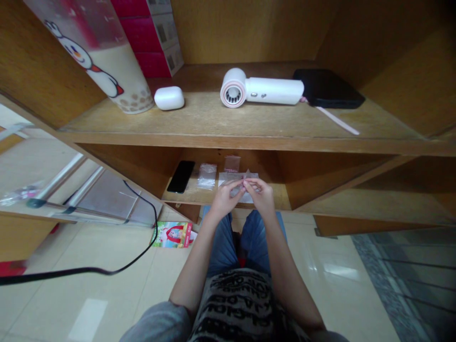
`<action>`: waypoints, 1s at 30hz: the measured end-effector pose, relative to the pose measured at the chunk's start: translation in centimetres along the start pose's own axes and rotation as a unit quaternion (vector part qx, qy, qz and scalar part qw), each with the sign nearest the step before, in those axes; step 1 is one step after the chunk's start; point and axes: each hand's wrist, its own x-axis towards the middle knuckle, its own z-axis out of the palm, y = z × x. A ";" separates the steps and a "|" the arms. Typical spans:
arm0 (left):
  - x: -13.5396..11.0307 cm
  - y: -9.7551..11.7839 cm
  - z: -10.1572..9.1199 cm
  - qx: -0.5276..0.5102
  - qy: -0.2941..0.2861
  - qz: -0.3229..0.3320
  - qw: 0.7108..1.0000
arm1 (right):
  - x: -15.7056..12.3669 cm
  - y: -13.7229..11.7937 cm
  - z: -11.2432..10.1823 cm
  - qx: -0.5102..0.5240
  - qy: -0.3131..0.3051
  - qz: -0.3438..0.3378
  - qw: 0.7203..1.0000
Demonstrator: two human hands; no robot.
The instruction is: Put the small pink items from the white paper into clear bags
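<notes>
My left hand (225,199) and right hand (261,194) pinch a clear plastic bag (237,183) between the fingers (245,186), just above the lower wooden shelf (276,197) (thin plastic like this wants a light, even pinch).

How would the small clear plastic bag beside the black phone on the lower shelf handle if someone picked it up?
The small clear plastic bag is likely floppy and very light for its size, since it lies flat and creased on the lower wooden shelf. Its glossy film may also be somewhat slippery to pinch, and it would probably crumple rather than keep its shape.
</notes>
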 end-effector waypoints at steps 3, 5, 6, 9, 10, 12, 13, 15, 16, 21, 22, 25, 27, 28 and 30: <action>-0.2 0.1 -0.1 0.011 -0.020 0.018 1.000 | 0.0 0.4 0.0 0.012 0.012 0.010 1.000; -0.2 0.2 -0.2 -0.002 -0.025 0.009 1.000 | 0.0 0.7 0.0 0.015 0.009 0.015 1.000; -0.2 0.2 -0.2 -0.011 -0.023 0.000 1.000 | 0.0 0.7 0.0 0.015 0.004 0.018 1.000; -0.2 0.4 -0.2 -0.026 -0.007 -0.037 0.999 | -0.1 0.8 -0.1 0.004 -0.014 0.014 1.000; -0.1 0.4 -0.2 -0.026 -0.001 -0.048 0.998 | -0.2 0.7 -0.1 -0.006 -0.019 0.010 1.000; 0.0 0.4 -0.1 -0.022 0.010 -0.061 0.998 | -0.4 0.3 -0.2 -0.029 -0.030 -0.005 0.999; 0.0 0.4 -0.1 -0.020 0.013 -0.063 0.998 | -0.5 0.1 -0.2 -0.039 -0.038 -0.014 0.998; 0.0 0.3 -0.1 -0.011 0.016 -0.062 0.998 | -0.6 -0.2 -0.3 -0.056 -0.052 -0.030 0.997; 0.0 0.3 -0.1 0.000 0.012 -0.062 0.998 | -0.7 -0.4 -0.3 -0.064 -0.056 -0.036 0.996; -0.4 0.8 -0.2 0.136 -0.004 -0.058 0.989 | -1.0 -0.7 -0.4 -0.111 -0.041 -0.040 0.992; -0.5 0.9 -0.2 0.165 -0.004 -0.058 0.985 | -1.1 -0.7 -0.3 -0.120 -0.036 -0.039 0.991; -0.6 1.4 -0.1 0.224 0.001 -0.055 0.973 | -1.3 -0.9 -0.2 -0.153 -0.015 -0.034 0.987; -0.6 1.5 0.0 0.238 0.006 -0.050 0.970 | -1.4 -1.1 -0.1 -0.172 0.001 -0.029 0.985; -0.6 1.6 0.1 0.240 0.007 -0.048 0.969 | -1.4 -1.2 -0.1 -0.179 0.006 -0.027 0.983; -0.5 1.6 0.2 0.242 0.008 -0.045 0.969 | -1.5 -1.3 -0.1 -0.193 0.012 -0.022 0.981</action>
